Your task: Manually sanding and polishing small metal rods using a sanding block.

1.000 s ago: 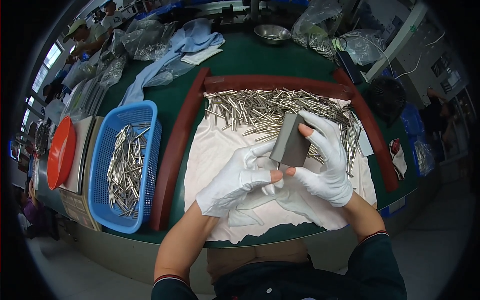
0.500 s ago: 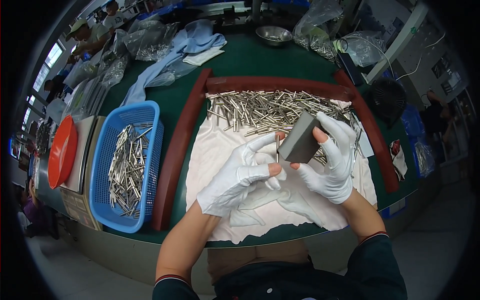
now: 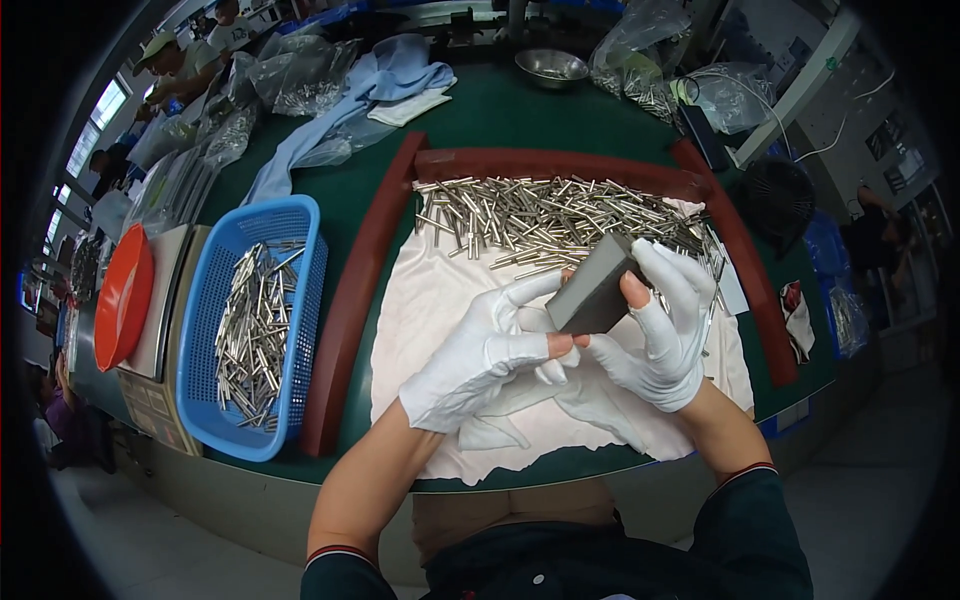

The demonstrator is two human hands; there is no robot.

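The grey block (image 3: 598,288) is held over the pale cloth (image 3: 430,300), clamped in the right hand's (image 3: 665,335) fingers, and seems to be lined up with the left hand (image 3: 490,348), whose finger hold cannot be told, so steady holding seems needed next.

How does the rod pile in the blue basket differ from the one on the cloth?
The basket pile sits inside the blue basket; the cloth pile lies on pale cloth between red rails. The basket pile is long and narrow, while the cloth pile spreads wide. Both look shiny, metallic and jumbled.
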